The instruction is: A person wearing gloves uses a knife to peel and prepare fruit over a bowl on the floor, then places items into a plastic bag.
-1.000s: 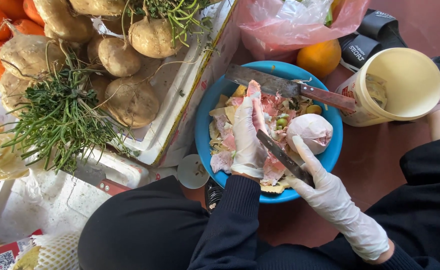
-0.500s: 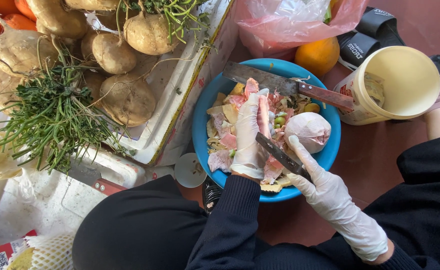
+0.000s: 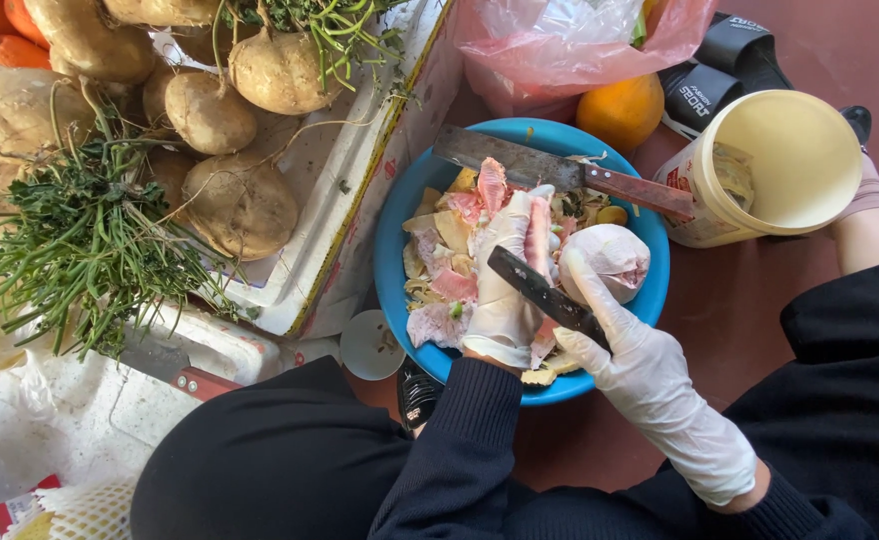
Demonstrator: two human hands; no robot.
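Note:
Both my hands wear white gloves and work over a blue bowl (image 3: 390,250) full of pink and yellow peels (image 3: 440,265). My left hand (image 3: 495,305) grips a long pink-fleshed piece (image 3: 537,235) upright above the peels. My right hand (image 3: 640,370) holds a small dark-bladed knife (image 3: 532,285), its blade laid against the pink piece. A peeled white round tuber (image 3: 615,255) lies in the bowl just beyond my right hand. A large cleaver (image 3: 525,162) with a reddish handle rests across the bowl's far rim.
A white foam box (image 3: 360,170) at the left holds brown tubers (image 3: 240,205) and green stalks (image 3: 90,250). An orange fruit (image 3: 620,110), a pink plastic bag (image 3: 570,40) and a cream bucket (image 3: 780,160) stand behind the bowl. A red-handled knife (image 3: 175,368) lies at the left.
My left hand has shifted slightly right with the pink piece, and the knife blade has slid along it. The bowl and cleaver have stayed put.

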